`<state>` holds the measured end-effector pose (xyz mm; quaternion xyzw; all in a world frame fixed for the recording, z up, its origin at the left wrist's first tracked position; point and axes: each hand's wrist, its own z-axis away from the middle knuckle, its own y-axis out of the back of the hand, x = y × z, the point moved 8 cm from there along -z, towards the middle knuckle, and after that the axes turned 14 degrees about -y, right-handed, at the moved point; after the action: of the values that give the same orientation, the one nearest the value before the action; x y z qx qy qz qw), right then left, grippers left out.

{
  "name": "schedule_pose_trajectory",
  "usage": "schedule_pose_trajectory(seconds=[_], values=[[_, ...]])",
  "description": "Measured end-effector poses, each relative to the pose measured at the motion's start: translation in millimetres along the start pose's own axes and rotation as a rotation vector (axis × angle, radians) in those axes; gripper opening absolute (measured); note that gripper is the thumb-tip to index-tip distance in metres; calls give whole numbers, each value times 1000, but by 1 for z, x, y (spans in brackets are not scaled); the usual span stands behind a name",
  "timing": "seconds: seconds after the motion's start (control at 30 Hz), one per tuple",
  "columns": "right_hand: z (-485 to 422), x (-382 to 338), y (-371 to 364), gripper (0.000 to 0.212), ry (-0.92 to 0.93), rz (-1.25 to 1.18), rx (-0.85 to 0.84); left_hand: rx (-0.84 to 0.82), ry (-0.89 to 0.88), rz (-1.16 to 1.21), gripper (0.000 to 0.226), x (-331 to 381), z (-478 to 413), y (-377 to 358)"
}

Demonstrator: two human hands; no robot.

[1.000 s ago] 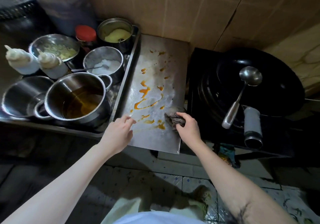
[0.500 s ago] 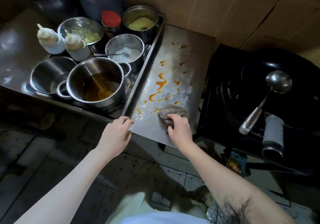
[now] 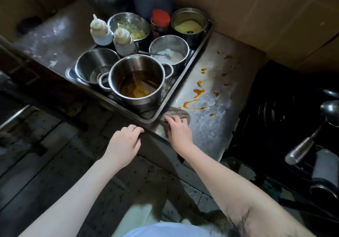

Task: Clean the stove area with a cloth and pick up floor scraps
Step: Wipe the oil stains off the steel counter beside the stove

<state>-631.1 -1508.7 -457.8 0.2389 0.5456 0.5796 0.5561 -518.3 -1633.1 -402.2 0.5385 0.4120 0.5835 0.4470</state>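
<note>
A crumpled grey cloth on the shiny steel desk
Its long axis runs left-right, beside orange sauce streaks; the right hand grips it, the left hand curls over the desk's near edge.

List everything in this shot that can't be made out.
All from the head view:
The cloth: its near part is covered by the right hand.
The ladle and the wok: cut off by the right edge.
The floor: too dark, and partly behind the arms, to spot scraps.
The left hand: fingers curl at the counter edge; grip or mere rest is unclear.
The red-lidded jar: label in shadow, unreadable.
</note>
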Motion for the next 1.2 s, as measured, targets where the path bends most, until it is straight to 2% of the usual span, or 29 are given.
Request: schedule_pose_trajectory(seconds=[0.23,0.57,0.73,0.83,1.03,1.2], values=[[-15,21,15,50,-104,12,49,36,-29,14,29,16,-10,7],[-23,128,63,47,-438,-149,209,57,-124,22,29,44,-37,5],[-32,139,68,48,-526,-250,255,56,-185,19,29,50,-54,5],[-40,126,65,49,-503,-263,251,62,-201,23,29,49,-63,6],[-68,58,51,47,-235,-174,151,76,-233,38,29,48,-73,9],[-75,43,51,48,-137,-60,136,62,-270,46,29,51,-82,8]])
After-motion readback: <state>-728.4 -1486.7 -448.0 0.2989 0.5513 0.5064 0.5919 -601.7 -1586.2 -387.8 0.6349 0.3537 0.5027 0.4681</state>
